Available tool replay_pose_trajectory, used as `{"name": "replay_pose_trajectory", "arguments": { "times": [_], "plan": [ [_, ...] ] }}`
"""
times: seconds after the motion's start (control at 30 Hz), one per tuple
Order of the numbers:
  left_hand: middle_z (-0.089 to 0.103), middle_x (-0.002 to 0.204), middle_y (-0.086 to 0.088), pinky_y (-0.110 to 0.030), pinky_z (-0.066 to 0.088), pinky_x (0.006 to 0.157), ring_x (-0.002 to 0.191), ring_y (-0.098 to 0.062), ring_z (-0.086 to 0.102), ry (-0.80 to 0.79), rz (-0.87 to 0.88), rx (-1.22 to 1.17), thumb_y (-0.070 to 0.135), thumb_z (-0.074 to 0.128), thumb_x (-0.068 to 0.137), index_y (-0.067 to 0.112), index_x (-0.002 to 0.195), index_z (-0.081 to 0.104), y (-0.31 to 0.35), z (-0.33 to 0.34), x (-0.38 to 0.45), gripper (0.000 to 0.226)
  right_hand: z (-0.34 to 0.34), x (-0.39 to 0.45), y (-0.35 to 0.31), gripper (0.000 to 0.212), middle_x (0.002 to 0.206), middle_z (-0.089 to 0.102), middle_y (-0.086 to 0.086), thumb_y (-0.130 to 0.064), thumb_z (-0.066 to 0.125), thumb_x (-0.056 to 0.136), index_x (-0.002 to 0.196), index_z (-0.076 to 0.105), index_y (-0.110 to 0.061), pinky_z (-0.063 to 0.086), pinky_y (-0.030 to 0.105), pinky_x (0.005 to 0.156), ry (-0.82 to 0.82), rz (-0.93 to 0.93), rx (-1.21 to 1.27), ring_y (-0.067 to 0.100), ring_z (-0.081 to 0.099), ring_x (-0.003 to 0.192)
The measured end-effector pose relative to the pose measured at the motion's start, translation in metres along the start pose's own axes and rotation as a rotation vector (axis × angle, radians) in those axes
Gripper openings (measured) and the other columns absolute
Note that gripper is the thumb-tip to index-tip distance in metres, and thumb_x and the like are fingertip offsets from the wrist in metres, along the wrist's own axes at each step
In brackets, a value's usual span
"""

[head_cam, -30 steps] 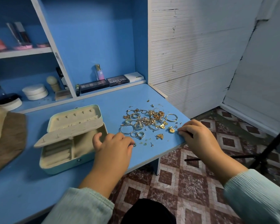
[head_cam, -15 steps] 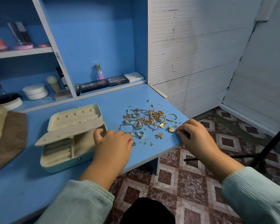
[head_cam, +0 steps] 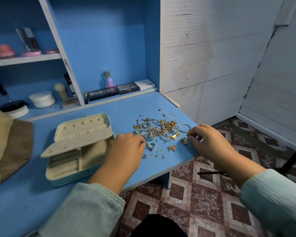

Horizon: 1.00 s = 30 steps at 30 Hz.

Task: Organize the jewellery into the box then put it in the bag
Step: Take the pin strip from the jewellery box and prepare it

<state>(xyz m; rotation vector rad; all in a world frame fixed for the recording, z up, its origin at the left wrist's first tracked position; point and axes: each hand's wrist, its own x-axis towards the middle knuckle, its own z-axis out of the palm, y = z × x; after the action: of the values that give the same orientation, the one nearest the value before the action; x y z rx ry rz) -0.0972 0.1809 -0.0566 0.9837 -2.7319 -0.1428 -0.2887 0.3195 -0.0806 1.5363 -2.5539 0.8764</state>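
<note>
A heap of gold and silver jewellery [head_cam: 161, 130] lies on the blue desk [head_cam: 99, 108] near its right front corner, with small studs scattered around it. To its left the pale jewellery box [head_cam: 79, 147] stands open, its lid tray raised. The tan bag [head_cam: 7, 146] lies at the desk's left edge. My left hand [head_cam: 125, 149] rests between box and heap, its curled fingertips on the desk beside two rings [head_cam: 150, 145]. My right hand [head_cam: 210, 142] is at the heap's right edge, thumb and forefinger drawn together next to a gold pendant [head_cam: 184, 141]. Whatever is between them is hidden.
Makeup palettes [head_cam: 113, 90], a small bottle [head_cam: 108, 80] and round jars [head_cam: 42, 99] line the shelf behind the desk. A white slatted wall stands to the right. Tiled floor lies below the desk's front edge, with a black tripod leg [head_cam: 294, 158] at the right.
My left hand has slid forward and right, up to the rings at the heap's edge. My right hand has stayed at the heap's right edge, its fingers shifting only slightly.
</note>
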Motion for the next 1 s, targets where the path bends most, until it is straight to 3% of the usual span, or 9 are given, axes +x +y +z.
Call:
{"name": "replay_pose_trajectory", "arguments": {
  "times": [0.1,0.3,0.5,0.8,1.0],
  "plan": [
    [0.058,0.115,0.007,-0.031,0.043,0.089,0.110,-0.017,0.047,-0.007,-0.016,-0.101,0.035,0.044,0.097,0.030,0.120,0.057,0.004,-0.001,0.013,0.027,-0.002,0.018,-0.003,0.013,0.093,0.053,-0.005,-0.019,0.055,0.092,0.097,0.067,-0.016,0.035,0.015,0.064,-0.028,-0.036,-0.028,0.008,0.046,0.077],
    [0.051,0.127,0.002,-0.034,0.039,0.096,0.120,-0.020,0.041,-0.080,-0.043,-0.094,0.044,0.047,0.094,0.028,0.132,0.049,0.008,0.006,0.037,0.041,-0.001,0.068,-0.010,0.022,0.109,0.050,0.000,-0.023,0.053,0.094,0.112,0.067,-0.022,0.033,0.024,0.075,-0.206,-0.086,-0.135,0.013,0.045,0.088],
    [0.051,0.126,0.001,-0.036,0.040,0.093,0.120,-0.022,0.041,-0.135,-0.020,-0.050,0.046,0.045,0.095,0.029,0.130,0.052,0.008,0.012,0.046,0.039,0.009,0.095,-0.020,0.026,0.116,0.049,0.000,-0.024,0.050,0.095,0.116,0.064,-0.034,0.040,0.035,0.096,-0.406,-0.128,-0.291,0.021,0.038,0.115],
    [0.052,0.125,0.002,-0.035,0.040,0.092,0.118,-0.021,0.043,-0.124,-0.006,-0.020,0.042,0.045,0.096,0.031,0.130,0.051,0.003,0.015,0.053,0.036,0.014,0.112,-0.025,0.033,0.122,0.048,0.000,-0.024,0.044,0.098,0.127,0.055,-0.034,0.040,0.037,0.095,-0.546,-0.153,-0.431,0.023,0.036,0.118],
    [0.055,0.122,0.002,-0.034,0.042,0.091,0.115,-0.021,0.046,-0.086,-0.001,-0.021,0.033,0.044,0.098,0.030,0.130,0.053,-0.002,0.019,0.056,0.033,0.016,0.116,-0.023,0.021,0.107,0.052,-0.004,-0.020,0.054,0.093,0.110,0.062,-0.029,0.043,0.035,0.089,-0.504,-0.148,-0.349,0.017,0.041,0.109]
  ]
}}
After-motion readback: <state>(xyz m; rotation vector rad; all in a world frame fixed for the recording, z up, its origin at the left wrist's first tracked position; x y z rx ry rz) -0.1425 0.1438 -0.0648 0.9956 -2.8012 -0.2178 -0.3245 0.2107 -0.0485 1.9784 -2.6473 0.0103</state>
